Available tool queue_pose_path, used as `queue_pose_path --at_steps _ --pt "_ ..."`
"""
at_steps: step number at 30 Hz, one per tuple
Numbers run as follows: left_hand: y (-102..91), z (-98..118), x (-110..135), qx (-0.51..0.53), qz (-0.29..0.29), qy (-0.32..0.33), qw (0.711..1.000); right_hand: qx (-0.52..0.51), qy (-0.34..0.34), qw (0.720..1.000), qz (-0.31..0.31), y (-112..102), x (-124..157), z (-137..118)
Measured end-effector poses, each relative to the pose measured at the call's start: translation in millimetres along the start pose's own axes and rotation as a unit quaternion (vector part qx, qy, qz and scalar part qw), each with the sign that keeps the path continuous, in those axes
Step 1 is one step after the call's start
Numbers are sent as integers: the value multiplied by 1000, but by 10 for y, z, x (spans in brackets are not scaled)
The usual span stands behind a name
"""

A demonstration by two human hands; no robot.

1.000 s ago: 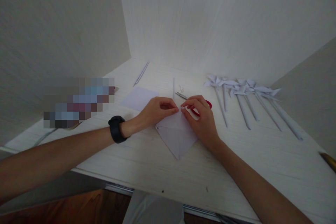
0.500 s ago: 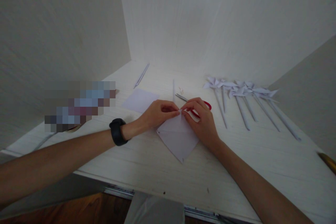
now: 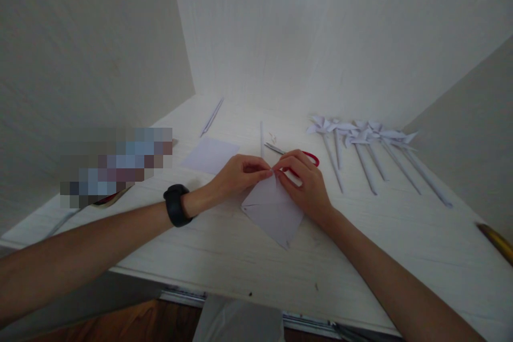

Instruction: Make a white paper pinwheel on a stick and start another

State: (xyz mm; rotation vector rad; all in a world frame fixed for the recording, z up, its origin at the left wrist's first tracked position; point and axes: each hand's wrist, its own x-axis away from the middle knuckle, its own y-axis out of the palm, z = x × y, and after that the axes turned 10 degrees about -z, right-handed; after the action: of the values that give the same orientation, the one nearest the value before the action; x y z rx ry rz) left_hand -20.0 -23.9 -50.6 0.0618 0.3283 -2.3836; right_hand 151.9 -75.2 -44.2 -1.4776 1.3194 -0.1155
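Observation:
A square sheet of white paper (image 3: 274,208) lies with one corner toward me, slit or creased in from its corners, with small dark marks near two of them. At its far corner, my left hand (image 3: 244,173) pinches the paper between thumb and fingers. My right hand (image 3: 302,176) pinches the same corner from the other side, fingertips meeting the left ones. Just behind the right hand lie red-handled scissors (image 3: 274,148), partly hidden by its fingers. A thin rolled paper stick (image 3: 262,136) stands out beyond the fingertips, flat on the table.
Several white paper pinwheels (image 3: 360,133) on paper sticks lie in a row at the right. Another paper sheet (image 3: 210,154) is left of my hands, with slim paper sticks (image 3: 211,117) behind it. A blurred-out object (image 3: 120,168) is at the far left. Walls rise behind the table.
The near corner of the paper has swung slightly to the right. Both hands keep their pinch at the far corner, and the whole view has shifted a little.

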Motion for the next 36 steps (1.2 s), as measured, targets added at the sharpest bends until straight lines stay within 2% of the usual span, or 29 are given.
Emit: queue_pose_path --at_steps 14,20,28,36 --pt "-10 -10 6 5 5 1 1000 37 -40 998 -11 3 22 40" --pt "-11 -33 10 -18 -4 9 1000 12 -5 1000 2 1 6 16" --pt "16 24 40 -113 9 8 994 -9 25 999 -45 23 -15 36" --pt "-18 -37 24 -129 13 15 991 -12 41 997 -61 41 -17 70"
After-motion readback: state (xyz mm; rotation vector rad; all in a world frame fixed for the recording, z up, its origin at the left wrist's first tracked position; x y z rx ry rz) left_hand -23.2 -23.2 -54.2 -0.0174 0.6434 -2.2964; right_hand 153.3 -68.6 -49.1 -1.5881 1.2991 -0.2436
